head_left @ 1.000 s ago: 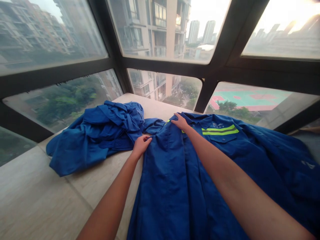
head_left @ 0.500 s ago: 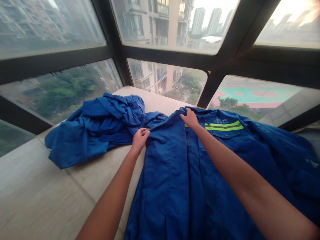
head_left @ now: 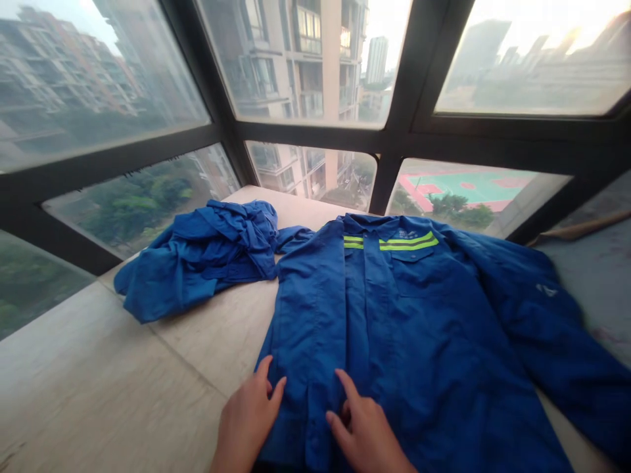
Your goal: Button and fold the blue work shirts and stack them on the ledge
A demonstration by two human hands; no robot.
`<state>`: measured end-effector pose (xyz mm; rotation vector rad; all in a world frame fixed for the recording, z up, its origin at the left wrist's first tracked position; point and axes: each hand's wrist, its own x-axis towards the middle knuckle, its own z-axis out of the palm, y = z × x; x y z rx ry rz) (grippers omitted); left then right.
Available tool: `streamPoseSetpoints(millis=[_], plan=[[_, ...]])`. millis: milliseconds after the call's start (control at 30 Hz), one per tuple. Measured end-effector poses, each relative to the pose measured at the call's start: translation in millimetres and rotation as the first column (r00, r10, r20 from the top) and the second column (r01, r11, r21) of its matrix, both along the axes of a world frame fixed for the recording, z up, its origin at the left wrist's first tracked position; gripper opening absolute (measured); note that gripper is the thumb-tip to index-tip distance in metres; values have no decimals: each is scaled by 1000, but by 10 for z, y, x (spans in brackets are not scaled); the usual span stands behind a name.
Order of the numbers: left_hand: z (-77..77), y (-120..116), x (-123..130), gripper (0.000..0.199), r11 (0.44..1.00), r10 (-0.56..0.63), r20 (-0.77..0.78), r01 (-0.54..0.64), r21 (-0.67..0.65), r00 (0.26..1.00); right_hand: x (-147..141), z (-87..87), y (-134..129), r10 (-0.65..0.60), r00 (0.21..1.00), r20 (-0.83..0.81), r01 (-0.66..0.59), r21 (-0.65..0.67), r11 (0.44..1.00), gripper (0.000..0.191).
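A blue work jacket (head_left: 434, 341) lies spread front up, with yellow-green reflective stripes across its chest. Its left-hand portion (head_left: 310, 309) is folded inward over the front, and a cuff with a button shows near the bottom. My left hand (head_left: 249, 410) is at the folded portion's left edge, thumb and index finger apart. Over the inner edge of the fold is my right hand (head_left: 362, 420), also with thumb and index finger spread. Neither hand visibly grips cloth; whether the fingertips touch it I cannot tell. A crumpled blue garment (head_left: 197, 256) sits to the upper left.
The pale stone ledge (head_left: 98, 387) supports both garments. Dark window frames (head_left: 305, 135) with glass panes enclose it at the back and left. A pale patterned surface (head_left: 596, 282) borders the jacket on the right.
Both hands have come down from the jacket's collar and shoulder area to its lower part, and their fingers have spread. The view has shifted, while the fold stays in place.
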<state>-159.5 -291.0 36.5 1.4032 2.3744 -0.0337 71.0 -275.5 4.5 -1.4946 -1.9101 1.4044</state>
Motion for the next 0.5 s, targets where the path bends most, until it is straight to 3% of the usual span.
streamPoseSetpoints(millis=[100, 167, 267, 367, 433, 500], plan=[[-2, -175, 176, 53, 998, -63, -212, 68, 16, 975, -126, 0, -207, -33, 997, -71, 37, 64, 997, 66], [-14, -195, 202, 52, 995, -89, -267, 98, 21, 960, -203, 30, -226, -30, 986, -161, 45, 92, 995, 61], [-32, -157, 98, 49, 989, -104, -160, 119, 84, 982, -317, 53, -245, -34, 961, -276, 65, 106, 992, 51], [-30, -130, -91, 44, 962, -57, -55, 69, 262, 997, -413, 19, -315, -21, 959, -282, 52, 102, 993, 51], [-23, -150, -178, 42, 933, -28, -69, 51, 357, 997, -426, 1, -354, 7, 962, -274, 20, 93, 995, 55], [-24, -203, -197, 42, 933, -37, -125, 79, 352, 991, -350, 21, -346, 33, 954, -297, -5, 94, 996, 56]])
